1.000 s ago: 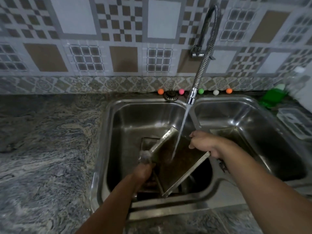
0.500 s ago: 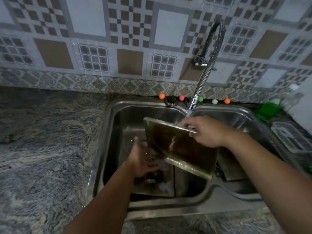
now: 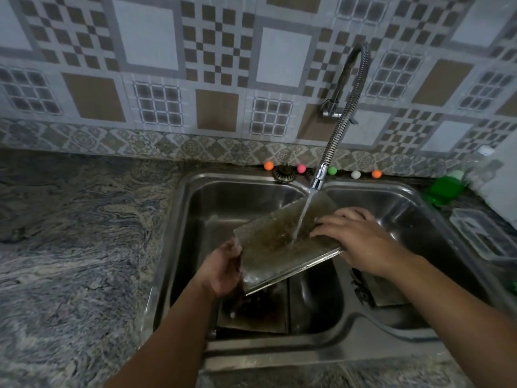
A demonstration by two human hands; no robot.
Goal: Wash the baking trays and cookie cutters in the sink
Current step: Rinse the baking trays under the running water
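Observation:
A square metal baking tray (image 3: 275, 245), stained brown, is held tilted over the left basin of the steel double sink (image 3: 179, 219). Water from the flexible tap (image 3: 319, 180) runs onto its surface. My left hand (image 3: 222, 268) grips the tray's lower left edge. My right hand (image 3: 355, 239) lies on the tray's right side with fingers spread flat over the surface and the palm at the edge. A second tray (image 3: 257, 312) lies on the floor of the left basin, and another tray (image 3: 386, 289) sits in the right basin.
A granite counter (image 3: 72, 247) spreads to the left. Small coloured balls (image 3: 300, 168) and a drain plug (image 3: 283, 172) line the sink's back ledge. A green bottle (image 3: 443, 190) and a clear plastic container (image 3: 486, 233) stand at the right.
The tray has been turned from near upright to a flatter tilt under the water. My left hand rose from the basin and took its lower left edge. My right hand shifted onto its surface.

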